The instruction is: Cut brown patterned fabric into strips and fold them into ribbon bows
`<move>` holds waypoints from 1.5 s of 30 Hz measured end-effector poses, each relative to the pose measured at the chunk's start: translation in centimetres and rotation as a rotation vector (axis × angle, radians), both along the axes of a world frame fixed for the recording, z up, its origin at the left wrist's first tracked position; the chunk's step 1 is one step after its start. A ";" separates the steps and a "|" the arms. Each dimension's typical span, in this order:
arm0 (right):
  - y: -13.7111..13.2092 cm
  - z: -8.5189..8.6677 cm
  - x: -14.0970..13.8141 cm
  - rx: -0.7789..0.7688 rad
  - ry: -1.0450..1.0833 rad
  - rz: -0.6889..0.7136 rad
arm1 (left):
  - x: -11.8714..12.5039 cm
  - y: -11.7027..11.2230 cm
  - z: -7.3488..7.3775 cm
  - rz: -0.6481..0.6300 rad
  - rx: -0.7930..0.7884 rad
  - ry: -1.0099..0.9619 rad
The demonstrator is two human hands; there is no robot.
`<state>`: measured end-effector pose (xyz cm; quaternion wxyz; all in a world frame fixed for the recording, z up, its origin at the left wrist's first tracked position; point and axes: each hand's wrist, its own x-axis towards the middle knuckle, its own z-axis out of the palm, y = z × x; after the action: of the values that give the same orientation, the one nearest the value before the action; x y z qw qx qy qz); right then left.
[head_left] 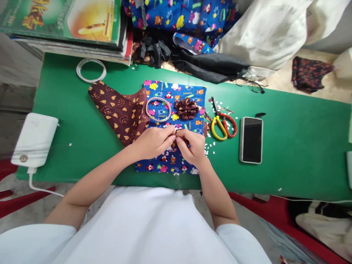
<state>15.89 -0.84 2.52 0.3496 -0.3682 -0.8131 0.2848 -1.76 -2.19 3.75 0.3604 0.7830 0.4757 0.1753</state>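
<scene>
My left hand and my right hand meet over a blue cartoon-print cloth. Both have their fingers pinched on a small piece of brown fabric, mostly hidden behind them. Just beyond my right hand, a gathered brown fabric flower lies on the blue cloth. A ring-shaped roll of tape rests beside it, above my left hand. Brown cloth with a tan leaf print spreads to the left, partly under the blue cloth's edge or over it; I cannot tell which.
Scissors with yellow and red handles lie right of the cloth among white paper scraps. A phone sits farther right. At left are a white power bank with a cable and a white ring. Books and fabrics line the back.
</scene>
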 end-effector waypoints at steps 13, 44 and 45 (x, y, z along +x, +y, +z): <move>0.1 0.1 0.0 0.000 0.020 0.006 | -0.1 0.1 -0.1 -0.015 0.052 -0.105; 0.3 -1.5 -0.4 0.514 -0.134 -0.084 | 0.2 0.0 -0.2 -0.004 -0.044 -0.124; 0.3 -1.4 -0.4 0.532 -0.130 -0.083 | 0.2 0.0 -0.2 -0.006 -0.049 -0.127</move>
<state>15.46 -0.50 1.07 0.3925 -0.3137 -0.8643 0.0225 -1.57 -2.19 3.52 0.4091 0.7628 0.4538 0.2118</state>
